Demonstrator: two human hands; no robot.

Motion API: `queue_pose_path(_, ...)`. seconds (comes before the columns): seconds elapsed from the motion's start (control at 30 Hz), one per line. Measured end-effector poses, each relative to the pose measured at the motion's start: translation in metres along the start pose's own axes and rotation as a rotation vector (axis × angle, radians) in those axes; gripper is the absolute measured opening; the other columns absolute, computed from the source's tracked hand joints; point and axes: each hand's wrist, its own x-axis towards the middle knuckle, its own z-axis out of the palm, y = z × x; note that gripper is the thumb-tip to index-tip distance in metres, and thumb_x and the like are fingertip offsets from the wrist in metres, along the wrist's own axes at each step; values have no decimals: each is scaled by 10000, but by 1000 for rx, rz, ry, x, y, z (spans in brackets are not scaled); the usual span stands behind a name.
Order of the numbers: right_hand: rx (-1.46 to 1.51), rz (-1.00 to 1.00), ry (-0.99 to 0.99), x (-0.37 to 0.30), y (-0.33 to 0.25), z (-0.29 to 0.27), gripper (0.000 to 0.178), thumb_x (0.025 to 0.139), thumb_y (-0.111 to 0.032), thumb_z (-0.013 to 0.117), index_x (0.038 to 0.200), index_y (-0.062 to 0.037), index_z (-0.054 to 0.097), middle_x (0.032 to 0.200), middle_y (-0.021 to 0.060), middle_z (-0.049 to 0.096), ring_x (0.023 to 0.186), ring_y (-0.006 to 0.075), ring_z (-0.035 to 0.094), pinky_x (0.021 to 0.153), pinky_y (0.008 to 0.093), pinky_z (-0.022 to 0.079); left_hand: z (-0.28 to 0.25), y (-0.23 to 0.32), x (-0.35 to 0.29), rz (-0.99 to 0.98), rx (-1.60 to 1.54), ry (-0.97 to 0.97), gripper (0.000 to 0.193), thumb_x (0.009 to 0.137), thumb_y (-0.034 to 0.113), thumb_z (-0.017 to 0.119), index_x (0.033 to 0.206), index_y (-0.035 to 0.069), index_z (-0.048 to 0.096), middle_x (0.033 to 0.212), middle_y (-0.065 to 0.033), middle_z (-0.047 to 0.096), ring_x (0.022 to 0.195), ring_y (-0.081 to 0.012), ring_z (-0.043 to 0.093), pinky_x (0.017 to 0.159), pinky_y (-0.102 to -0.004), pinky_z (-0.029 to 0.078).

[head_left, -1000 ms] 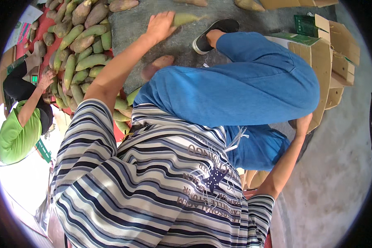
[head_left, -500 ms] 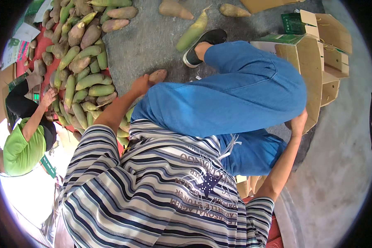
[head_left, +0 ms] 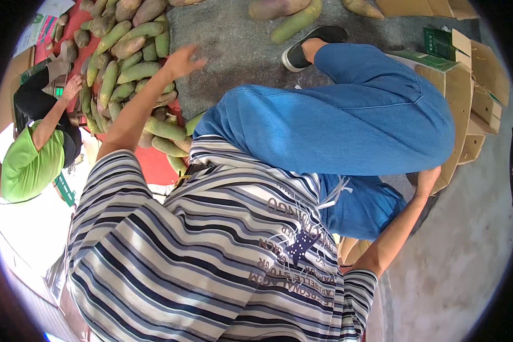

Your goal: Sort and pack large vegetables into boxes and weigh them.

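Observation:
My left hand (head_left: 183,61) is stretched out over the dark mat (head_left: 222,54), fingers apart and slightly blurred, with nothing in it. Just left of it lies a heap of long green and brownish-purple radishes (head_left: 139,71) on a red sheet. My right hand (head_left: 425,182) is down beyond my bent knee, against the edge of an open cardboard box (head_left: 453,122). Its fingers are mostly hidden, so what they hold cannot be made out.
Past my shoe (head_left: 313,48) lie a loose green radish (head_left: 296,21) and a purple radish (head_left: 276,7). A smaller tan radish (head_left: 363,8) is near a cardboard flap (head_left: 422,7). Another person in a green shirt (head_left: 34,162) reaches toward the heap from the left.
My left hand has come away from the brownish radish near my knee and moved up and left, opening; that radish is out of sight. The whole view has shifted.

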Motion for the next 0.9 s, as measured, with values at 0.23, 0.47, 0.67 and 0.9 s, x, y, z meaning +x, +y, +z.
queue_pose_path(0.23, -67, 34, 15, -7, -3, -7, 242, 760, -48, 525, 971, 63, 566, 902, 140, 637, 875, 178, 576, 767, 301, 444, 39, -51, -151, -243, 787, -908, 813, 516, 308, 760, 1223, 100, 414, 1115, -142, 528, 1077, -286, 494, 831, -453, 413)
queue_pose_path(0.47, -99, -13, -55, 5, 0, -18, 244, 760, -35, 527, 986, 47, 571, 901, 100, 639, 878, 151, 561, 778, 280, 435, 69, -68, -157, -52, 892, -855, 698, 623, 192, 703, 1246, 110, 400, 1137, -101, 505, 1098, -273, 457, 851, -502, 352)
queue_pose_path(0.67, -81, -22, -49, 6, 13, -6, 250, 775, -60, 533, 993, 58, 559, 902, 145, 638, 871, 189, 582, 770, 294, 439, 12, -34, -51, -56, 484, -131, 643, 597, 245, 727, 1124, 67, 404, 979, -175, 553, 946, -349, 531, 758, -435, 446)
queue_pose_path(0.9, -55, -92, -43, -3, 9, -8, 252, 792, -76, 535, 1001, 62, 556, 902, 155, 637, 870, 193, 586, 769, 296, 439, -65, 118, 52, 444, 132, 378, 592, 699, 314, 690, 1171, 63, 436, 1066, -185, 529, 975, -355, 512, 823, -419, 419)
